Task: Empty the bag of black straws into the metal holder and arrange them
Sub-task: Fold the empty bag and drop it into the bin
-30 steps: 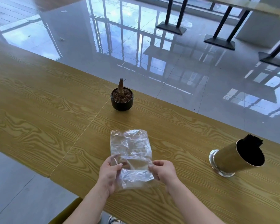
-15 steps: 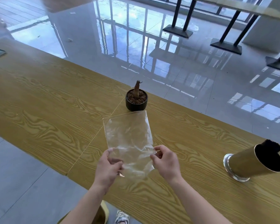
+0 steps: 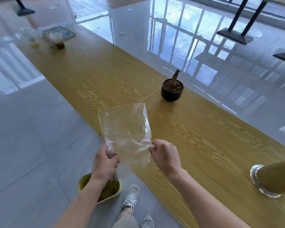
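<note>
An empty clear plastic bag [image 3: 127, 129] hangs upright in the air over the near edge of the wooden table [image 3: 196, 129]. My left hand [image 3: 104, 163] pinches its lower left corner and my right hand [image 3: 165, 156] pinches its lower right edge. The gold metal holder [image 3: 275, 178] stands on its silver base at the far right, cut off by the frame edge. Its mouth and the black straws are out of view.
A small black pot [image 3: 171, 90] with a brown stump sits on the table beyond the bag. Cups [image 3: 57, 40] and a framed card [image 3: 59, 32] stand at the table's far left end. A yellow bin [image 3: 105, 190] is on the grey floor below my left arm, near my shoes.
The view has swung left and down, bringing the floor, the bin and my shoes into sight. Both hands lifted the bag off the table and shifted it left toward the table's edge.
</note>
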`<state>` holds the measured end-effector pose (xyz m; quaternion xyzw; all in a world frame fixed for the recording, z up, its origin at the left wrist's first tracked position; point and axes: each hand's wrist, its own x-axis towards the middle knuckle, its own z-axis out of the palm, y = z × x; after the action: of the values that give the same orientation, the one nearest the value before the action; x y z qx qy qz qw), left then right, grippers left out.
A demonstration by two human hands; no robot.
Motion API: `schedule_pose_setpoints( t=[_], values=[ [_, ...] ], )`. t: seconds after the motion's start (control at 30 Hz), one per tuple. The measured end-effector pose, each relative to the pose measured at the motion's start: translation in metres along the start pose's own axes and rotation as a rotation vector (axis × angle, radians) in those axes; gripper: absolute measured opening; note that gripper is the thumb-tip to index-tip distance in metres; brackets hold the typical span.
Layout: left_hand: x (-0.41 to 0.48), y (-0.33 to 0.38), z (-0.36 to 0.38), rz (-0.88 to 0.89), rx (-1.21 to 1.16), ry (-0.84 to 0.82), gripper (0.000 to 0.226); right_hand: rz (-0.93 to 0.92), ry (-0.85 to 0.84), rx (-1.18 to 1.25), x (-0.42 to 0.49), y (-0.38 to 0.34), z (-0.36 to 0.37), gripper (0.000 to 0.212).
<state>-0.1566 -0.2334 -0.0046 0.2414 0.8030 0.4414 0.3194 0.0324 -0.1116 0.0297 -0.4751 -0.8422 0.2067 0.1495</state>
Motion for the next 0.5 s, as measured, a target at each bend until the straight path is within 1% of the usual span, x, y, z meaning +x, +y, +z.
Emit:
schedule_pose_setpoints(
  t=[0.1,0.23,0.37,0.5],
  values=[
    [-0.018,-0.017,-0.031,-0.034,0.023,0.097,0.051,-0.084,-0.071,0.004,-0.008,-0.029,0.013,0.019],
    [-0.036,-0.041,-0.07,-0.08,0.062,0.166,0.055,-0.176,-0.123,0.02,-0.016,-0.069,0.039,0.019],
    [-0.042,-0.072,-0.111,-0.123,0.059,0.249,0.054,-0.255,-0.189,0.017,-0.024,-0.11,0.073,0.019],
    [-0.04,-0.109,-0.149,-0.177,0.037,0.254,0.053,-0.283,-0.257,0.002,-0.034,-0.145,0.113,0.022]
  ],
)
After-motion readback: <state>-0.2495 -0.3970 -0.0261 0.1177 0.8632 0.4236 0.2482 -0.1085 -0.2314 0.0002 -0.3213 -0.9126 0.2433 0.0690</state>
